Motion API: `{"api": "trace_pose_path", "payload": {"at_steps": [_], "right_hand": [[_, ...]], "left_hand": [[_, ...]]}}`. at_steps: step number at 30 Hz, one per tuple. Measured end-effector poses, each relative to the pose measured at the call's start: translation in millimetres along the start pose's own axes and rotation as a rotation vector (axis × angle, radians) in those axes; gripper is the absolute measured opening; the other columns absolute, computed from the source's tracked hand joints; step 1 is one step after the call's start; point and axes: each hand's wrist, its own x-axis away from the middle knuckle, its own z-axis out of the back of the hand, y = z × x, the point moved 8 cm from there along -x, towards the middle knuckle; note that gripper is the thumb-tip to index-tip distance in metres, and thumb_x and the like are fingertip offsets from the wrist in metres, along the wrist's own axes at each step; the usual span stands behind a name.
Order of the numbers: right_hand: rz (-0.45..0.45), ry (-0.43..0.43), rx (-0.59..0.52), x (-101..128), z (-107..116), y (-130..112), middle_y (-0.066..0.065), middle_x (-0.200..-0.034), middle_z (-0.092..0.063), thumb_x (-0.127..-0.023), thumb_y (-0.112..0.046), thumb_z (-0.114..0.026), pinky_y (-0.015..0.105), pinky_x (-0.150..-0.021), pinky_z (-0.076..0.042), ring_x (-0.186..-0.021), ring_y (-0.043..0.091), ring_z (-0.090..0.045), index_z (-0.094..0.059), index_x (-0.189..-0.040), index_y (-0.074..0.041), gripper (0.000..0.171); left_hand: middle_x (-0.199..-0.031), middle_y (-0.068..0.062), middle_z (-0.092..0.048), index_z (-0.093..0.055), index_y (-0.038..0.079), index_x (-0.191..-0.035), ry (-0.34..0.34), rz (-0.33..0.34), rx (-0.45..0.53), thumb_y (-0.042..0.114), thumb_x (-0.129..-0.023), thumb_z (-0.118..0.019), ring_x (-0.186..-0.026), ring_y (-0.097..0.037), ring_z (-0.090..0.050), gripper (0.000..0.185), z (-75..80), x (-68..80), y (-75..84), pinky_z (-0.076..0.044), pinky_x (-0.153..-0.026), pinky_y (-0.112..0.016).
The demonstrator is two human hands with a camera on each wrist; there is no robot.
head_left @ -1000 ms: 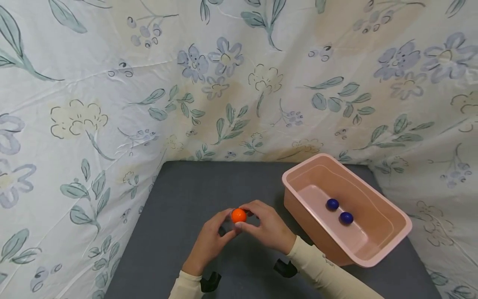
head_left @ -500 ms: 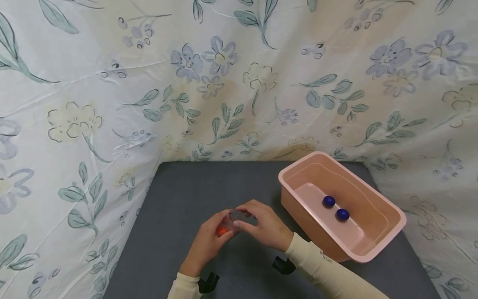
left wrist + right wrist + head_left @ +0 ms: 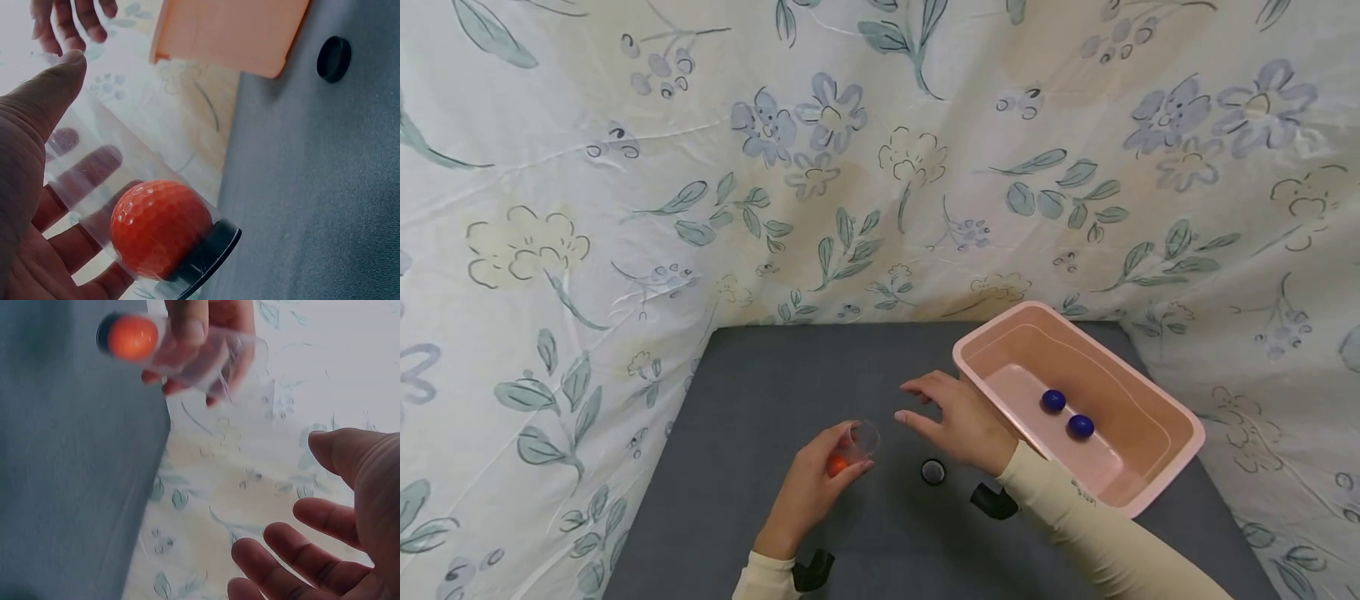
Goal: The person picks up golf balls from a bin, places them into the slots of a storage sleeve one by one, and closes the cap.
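My left hand (image 3: 815, 477) grips a clear plastic tube (image 3: 134, 153), its thumb on one side and fingers wrapped behind. Inside, at the tube's black-capped end, sits an orange golf ball (image 3: 161, 228); the other end is uncovered and tilts up toward the right. A short way off to the right, my right hand (image 3: 966, 421) hovers with fingers spread and nothing in it. Below it a round black cap (image 3: 933, 472) lies on the dark table, also visible as a small black cap (image 3: 334, 59) in the left wrist view.
A pink plastic bin (image 3: 1000, 333) stands at the right of the dark grey table (image 3: 790, 367), holding two dark blue balls (image 3: 1053, 401). Floral cloth (image 3: 820, 250) hangs behind and along the sides. Black wrist mounts (image 3: 995, 502) show below both hands.
The orange ball has dropped from the tube's mouth to its capped end. My right hand has let go of the tube and moved right; the black cap now shows on the table.
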Motion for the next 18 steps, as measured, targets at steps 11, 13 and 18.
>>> {"api": "trace_pose_path", "payload": {"at_steps": [11, 13, 18], "right_hand": [[-0.061, 0.022, 0.046, 4, 27, 23, 0.000, -0.118, -0.071, -0.098, -0.042, -0.073, 0.040, -0.085, -0.059, -0.104, 0.017, -0.070, -0.069, -0.132, -0.017, 0.043], [-0.061, 0.030, 0.048, 5, 32, 27, 0.002, -0.118, -0.071, -0.098, -0.041, -0.072, 0.043, -0.086, -0.060, -0.103, 0.019, -0.070, -0.068, -0.133, -0.015, 0.044], [-0.069, 0.069, 0.043, 8, 51, 37, 0.010, -0.123, -0.071, -0.099, -0.037, -0.072, 0.051, -0.089, -0.059, -0.105, 0.027, -0.070, -0.066, -0.135, -0.010, 0.046]], "left_hand": [[-0.113, 0.006, -0.069, -0.062, 0.022, -0.139, -0.006, -0.003, 0.004, 0.030, -0.085, -0.087, -0.101, -0.008, -0.067, 0.061, 2.1, 2.7, -1.4, -0.060, -0.084, -0.032], [-0.114, 0.007, -0.069, -0.061, 0.023, -0.140, -0.011, -0.001, 0.008, 0.030, -0.085, -0.086, -0.101, -0.008, -0.068, 0.061, 2.1, 3.3, -1.8, -0.060, -0.083, -0.032], [-0.113, 0.008, -0.068, -0.061, 0.024, -0.140, -0.019, -0.004, 0.007, 0.031, -0.085, -0.086, -0.100, -0.008, -0.067, 0.061, 2.3, 5.0, -2.7, -0.060, -0.082, -0.031]]}}
